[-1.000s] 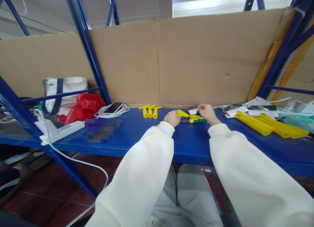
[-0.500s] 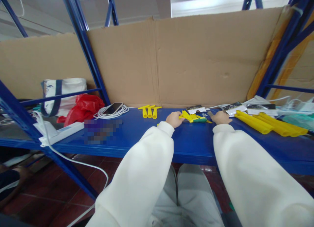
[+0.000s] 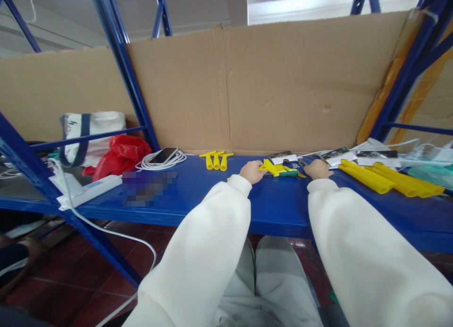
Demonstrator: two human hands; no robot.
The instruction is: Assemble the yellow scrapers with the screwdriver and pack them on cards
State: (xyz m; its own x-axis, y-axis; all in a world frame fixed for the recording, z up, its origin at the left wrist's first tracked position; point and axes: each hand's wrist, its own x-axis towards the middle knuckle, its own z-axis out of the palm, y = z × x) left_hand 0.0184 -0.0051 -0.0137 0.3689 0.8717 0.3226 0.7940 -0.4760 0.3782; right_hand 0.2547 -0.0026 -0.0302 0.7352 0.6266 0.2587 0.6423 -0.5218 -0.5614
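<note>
My left hand [image 3: 253, 171] is closed around the near end of a yellow plastic piece [image 3: 270, 167], which looks like the T-shaped pieces farther left. Just right of it lies a green-and-yellow item [image 3: 289, 173], too small to name. My right hand [image 3: 318, 169] grips a thin grey, blade-like tool [image 3: 302, 163] whose tip points left toward the yellow piece; most of it is hidden by the fingers. Three yellow T-shaped pieces [image 3: 216, 161] stand in a row left of my left hand. Several yellow tubes [image 3: 389, 178] lie right of my right hand.
Black-and-white packets [image 3: 338, 156] lie along the back, before a cardboard wall [image 3: 283, 91]. At left are a phone [image 3: 163, 155] on a coiled white cable, a red bag [image 3: 122, 155] and a white power strip [image 3: 94, 191]. Blue posts [image 3: 123, 77] frame the blue shelf [image 3: 198, 195].
The grey tool in my right hand has tilted slightly, and the right fingers have shifted a little. My left hand holds the yellow piece in nearly the same place.
</note>
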